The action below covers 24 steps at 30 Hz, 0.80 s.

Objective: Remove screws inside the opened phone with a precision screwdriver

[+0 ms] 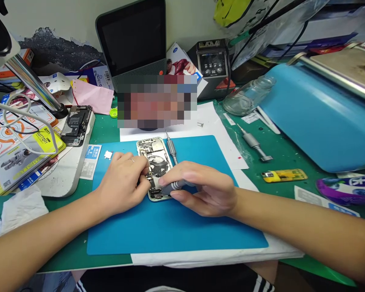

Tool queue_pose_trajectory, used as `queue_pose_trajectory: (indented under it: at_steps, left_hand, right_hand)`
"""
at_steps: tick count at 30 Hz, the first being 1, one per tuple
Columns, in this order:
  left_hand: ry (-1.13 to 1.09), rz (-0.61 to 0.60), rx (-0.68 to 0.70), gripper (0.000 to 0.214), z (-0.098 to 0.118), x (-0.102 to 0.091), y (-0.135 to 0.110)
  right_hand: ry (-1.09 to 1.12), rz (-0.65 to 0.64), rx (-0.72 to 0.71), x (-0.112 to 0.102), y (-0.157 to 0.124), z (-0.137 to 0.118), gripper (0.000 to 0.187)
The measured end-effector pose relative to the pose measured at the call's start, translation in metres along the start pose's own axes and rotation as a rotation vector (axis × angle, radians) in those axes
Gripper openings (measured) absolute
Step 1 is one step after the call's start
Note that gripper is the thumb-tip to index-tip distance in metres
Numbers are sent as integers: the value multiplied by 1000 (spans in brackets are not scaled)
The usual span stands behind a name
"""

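Right hand [205, 186]: thumb and fingers closed round a grey screwdriver-like tool [172, 187], its near end at the lower part of an opened smartphone [157, 164]; whether the tip touches cannot be told. Left hand [124, 178]: fingers curled, tips at the phone's left edge; whether they pinch anything there is hidden.

Phone lies between the two sets of fingertips, flat on a blue mat [134, 231], its inside bare, a dark round coil mid-body. Likely light and thin; frame stiff, rim probably smooth and a little slippery. Exposed boards and connectors look fragile. Best hold: side rails, pinched low, fingers kept off coil and circuitry; a light press would probably steady it.

Just beyond the right fingers, beside the phone's far right edge: a slim metal screwdriver [172, 149]. Beyond the left knuckles: a small pale metal plate [108, 155], easily lost if brushed.
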State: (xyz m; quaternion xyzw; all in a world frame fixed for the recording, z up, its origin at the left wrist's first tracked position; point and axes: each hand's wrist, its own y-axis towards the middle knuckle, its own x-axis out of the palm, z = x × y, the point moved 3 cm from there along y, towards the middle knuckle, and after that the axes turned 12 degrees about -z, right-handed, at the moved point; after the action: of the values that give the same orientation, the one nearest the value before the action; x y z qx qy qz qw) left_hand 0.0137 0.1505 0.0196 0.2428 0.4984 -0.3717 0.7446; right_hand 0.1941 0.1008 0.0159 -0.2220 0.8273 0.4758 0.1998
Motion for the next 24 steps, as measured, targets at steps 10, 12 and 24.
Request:
queue_pose_trajectory:
  at_steps: [10, 12, 24]
  left_hand:
    - [-7, 11, 12, 8, 0, 0, 1]
    - [-14, 2, 11, 8, 0, 0, 1]
    - [-22, -22, 1, 7, 1, -1, 1]
  right_hand:
    - [-6, -8, 9, 1, 0, 0, 63]
    - [-6, -8, 7, 0, 1, 0, 64]
    - [4, 48, 8, 0, 1, 1, 64]
